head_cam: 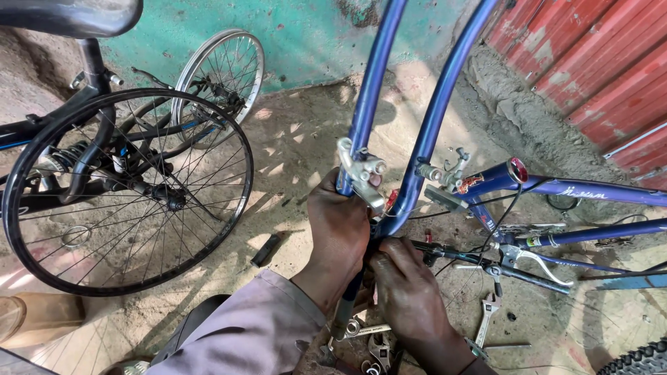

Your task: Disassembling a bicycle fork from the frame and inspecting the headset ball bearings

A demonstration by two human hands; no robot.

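While the head view looks down, the left hand (338,229) has its grip closed round the blue fork (361,118) just under the silver brake arm (361,177). Touching it below, the right hand (406,292) pinches the fork's crown, fingers curled tight. Spanners (490,316) lie on the dirt floor (292,139) near the hands. Well apart on the left stands a black wheel (128,191)

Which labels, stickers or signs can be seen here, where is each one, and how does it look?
Frame lettering: pale script on the blue bicycle frame tube, at right.
Decal: small red and gold patch on the blue tube near the red reflector.
No packages, signs or screens are visible.
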